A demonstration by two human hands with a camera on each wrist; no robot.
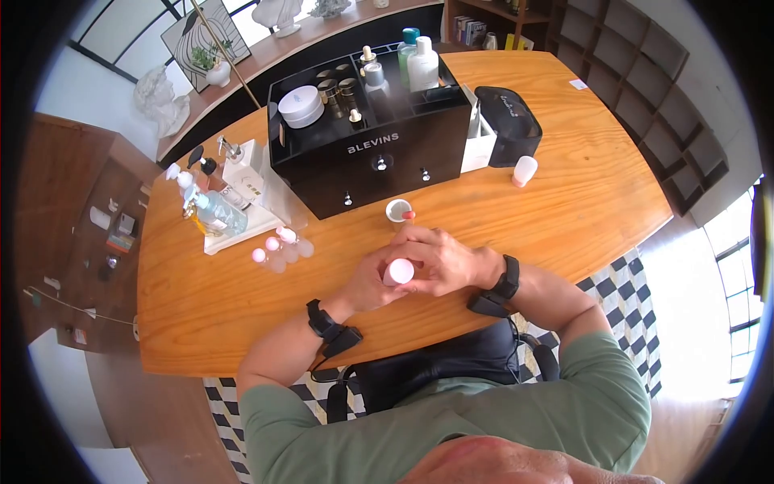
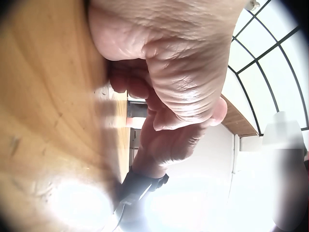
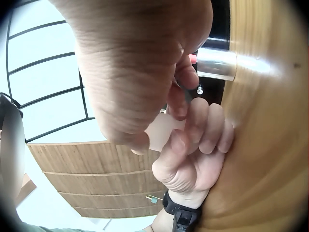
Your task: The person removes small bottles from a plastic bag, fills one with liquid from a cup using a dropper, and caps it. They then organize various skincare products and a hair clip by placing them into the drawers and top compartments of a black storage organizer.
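Both hands meet over the table around a small bottle with a pale pink cap (image 1: 401, 272). My left hand (image 1: 363, 284) holds it from the left, fingers curled round its side. From the right, my right hand (image 1: 451, 262) grips near the cap with thumb and fingers. In the right wrist view the pale cap (image 3: 161, 133) shows between the two hands, while the bottle's lower part is hidden by fingers. Just beyond the fingers stands a clear cup with a white rim (image 1: 398, 210), a small red piece (image 1: 409, 215) beside it.
Three frosted bottles with pink caps (image 1: 286, 235) stand left of the hands, near a white tray (image 1: 234, 236) of pump bottles. Behind is a black BLEVINS organizer (image 1: 387, 173) holding cosmetics. A small pale bottle (image 1: 525, 169) and a black case (image 1: 508, 121) are at right.
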